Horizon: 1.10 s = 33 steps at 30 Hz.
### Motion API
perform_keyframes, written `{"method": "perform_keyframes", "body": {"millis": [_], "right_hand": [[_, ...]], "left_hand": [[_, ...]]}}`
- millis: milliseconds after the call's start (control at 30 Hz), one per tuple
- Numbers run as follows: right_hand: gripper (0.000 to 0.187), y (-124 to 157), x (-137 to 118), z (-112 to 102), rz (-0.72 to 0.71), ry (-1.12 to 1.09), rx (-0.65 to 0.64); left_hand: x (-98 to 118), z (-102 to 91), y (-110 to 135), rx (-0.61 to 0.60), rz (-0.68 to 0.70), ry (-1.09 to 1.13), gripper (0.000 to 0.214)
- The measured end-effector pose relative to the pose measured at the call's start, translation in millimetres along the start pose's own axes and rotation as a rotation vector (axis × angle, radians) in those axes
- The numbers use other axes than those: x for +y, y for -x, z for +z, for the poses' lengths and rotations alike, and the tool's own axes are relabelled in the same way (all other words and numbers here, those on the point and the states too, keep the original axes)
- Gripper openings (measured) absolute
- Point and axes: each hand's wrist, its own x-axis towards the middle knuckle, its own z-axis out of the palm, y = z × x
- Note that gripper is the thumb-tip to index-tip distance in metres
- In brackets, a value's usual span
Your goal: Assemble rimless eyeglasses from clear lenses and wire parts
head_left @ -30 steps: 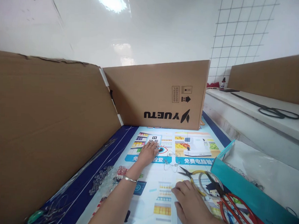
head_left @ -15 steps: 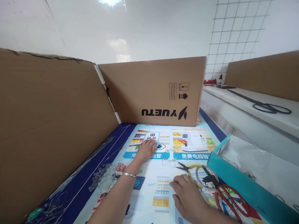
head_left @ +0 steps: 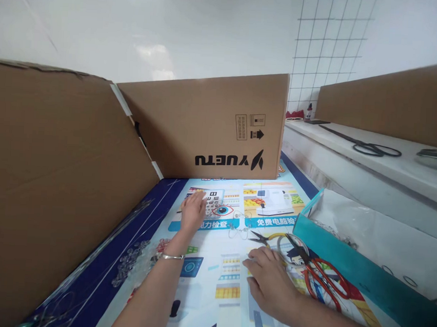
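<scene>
My left hand (head_left: 194, 210) lies palm down over the printed eye-chart picture, its fingers stretched forward. I see nothing held in it. Nearer to me, my right hand (head_left: 269, 282) rests on the poster with loosely bent fingers and the thumb apart, also holding nothing visible. Between and beyond the hands lies a thin clear beaded loop (head_left: 239, 227). Just past my right hand are yellow-handled pliers (head_left: 269, 238) and a coil of wire (head_left: 280, 246). Red-handled scissors (head_left: 324, 276) lie to its right, blades pointing away from me.
A teal box (head_left: 360, 261) with small clear pieces stands at right. Clear beads (head_left: 129, 264) and pink beads (head_left: 162, 246) lie left of my forearm. Cardboard panels (head_left: 213, 129) wall the back and left. Large black scissors (head_left: 373, 147) lie on the white ledge.
My left hand has slid left across the poster, uncovering more of the eye chart. My right hand stays in place. The whole view has shifted a little to the right.
</scene>
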Motion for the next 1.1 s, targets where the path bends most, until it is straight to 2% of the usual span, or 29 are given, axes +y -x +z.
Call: {"method": "perform_keyframes", "body": {"millis": [200,300,367,433,500,667,800,933,1100], "right_hand": [[0.042,-4.1,12.4,12.4,0.066,0.112,0.089],[0.042,-5.7,18.5,16.2,0.054,0.15,0.101],[0.04,-6.5,22.0,17.2,0.06,0.168,0.1],[0.04,-7.0,24.2,17.3,0.078,0.189,0.093],[0.04,-7.2,24.2,16.7,0.095,0.206,0.091],[0.039,-5.9,18.7,13.9,0.115,0.207,0.072],[0.039,-4.7,16.6,13.9,0.126,0.21,0.092],[0.039,-5.1,17.7,15.6,0.112,0.219,0.103],[0.038,-6.4,18.4,15.6,0.088,0.242,0.11]], "left_hand": [[-9.9,-47.7,-24.4,0.348,-0.157,0.106,0.034],[-13.0,-59.2,-30.5,0.41,-0.187,0.139,0.032],[-16.3,-63.2,-32.9,0.403,-0.196,0.149,0.032],[-20.7,-64.7,-34.7,0.344,-0.191,0.15,0.031],[-24.6,-63.0,-35.4,0.228,-0.165,0.144,0.029],[-24.3,-42.5,-29.4,-0.198,-0.037,0.095,0.017],[-19.3,-25.8,-19.2,-0.483,0.061,0.014,0.023],[-14.1,-23.4,-13.0,-0.627,0.125,-0.074,0.027],[1.3,-34.6,-10.8,-0.686,0.158,-0.148,0.029]]}}
